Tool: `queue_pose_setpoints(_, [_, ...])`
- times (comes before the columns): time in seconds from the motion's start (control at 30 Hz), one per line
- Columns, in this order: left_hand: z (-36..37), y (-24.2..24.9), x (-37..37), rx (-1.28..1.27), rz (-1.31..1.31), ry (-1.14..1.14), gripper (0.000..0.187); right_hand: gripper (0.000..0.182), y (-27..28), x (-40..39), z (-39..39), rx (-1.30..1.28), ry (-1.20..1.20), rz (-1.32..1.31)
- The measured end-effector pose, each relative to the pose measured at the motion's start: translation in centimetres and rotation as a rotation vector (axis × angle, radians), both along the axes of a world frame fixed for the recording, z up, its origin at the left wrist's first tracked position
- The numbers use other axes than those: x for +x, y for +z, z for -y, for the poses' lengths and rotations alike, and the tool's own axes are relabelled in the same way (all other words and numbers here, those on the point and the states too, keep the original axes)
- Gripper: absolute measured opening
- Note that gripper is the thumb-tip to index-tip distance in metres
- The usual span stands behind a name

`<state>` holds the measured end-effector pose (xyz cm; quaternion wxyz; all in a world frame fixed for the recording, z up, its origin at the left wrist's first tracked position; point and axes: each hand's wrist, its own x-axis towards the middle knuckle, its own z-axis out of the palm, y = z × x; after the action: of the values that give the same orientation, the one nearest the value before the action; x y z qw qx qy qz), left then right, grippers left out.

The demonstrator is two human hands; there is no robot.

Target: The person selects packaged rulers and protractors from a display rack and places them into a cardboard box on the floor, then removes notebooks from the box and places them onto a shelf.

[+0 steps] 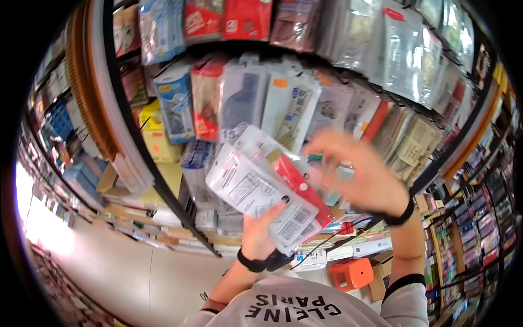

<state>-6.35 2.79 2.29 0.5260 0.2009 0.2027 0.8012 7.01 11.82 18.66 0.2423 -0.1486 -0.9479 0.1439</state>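
Observation:
Clasped in my left hand [259,234] are several flat plastic packets, its thumb pressed on the front one. That front packet [256,188] is white with line drawings and a barcode; a red packet [299,182] and a clear one [251,140] fan out behind it. Just right of them, my right hand [354,171] is raised and smeared by motion, its fingers bent toward the packets. What it holds, if anything, I cannot tell. Black bands circle both wrists.
Hook racks ahead carry rows of hanging packets, among them a blue packet [175,103] and a grey-white packet [242,98]. A dark rack post [163,185] slants down at the left. Below right sits an orange stool [353,274] beside a cardboard box [378,280].

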Motion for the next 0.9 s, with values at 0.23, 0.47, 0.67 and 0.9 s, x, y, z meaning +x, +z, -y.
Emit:
queue_pose_setpoints(0.23, [0.5,-1.6,-0.3,0.126,0.268,-0.132,0.049,0.050,-6.3,-1.8,2.3,-0.199,-0.121,0.041])
queue_pose_setpoints(0.47, [1.3,-0.1,0.0,-0.040,0.077,0.037,0.052,0.013,-4.7,0.8,0.0,-0.851,0.021,-0.539])
queue_pose_setpoints(0.67, [1.3,-0.9,0.2,-0.079,-0.012,0.151,0.053,0.020,0.5,7.6,-3.1,0.364,-0.345,-1.199])
queue_pose_setpoints(0.9, [1.9,0.1,0.8,-0.062,0.010,0.135,0.053,0.040,7.4,10.4,-6.5,1.299,-0.456,-1.064])
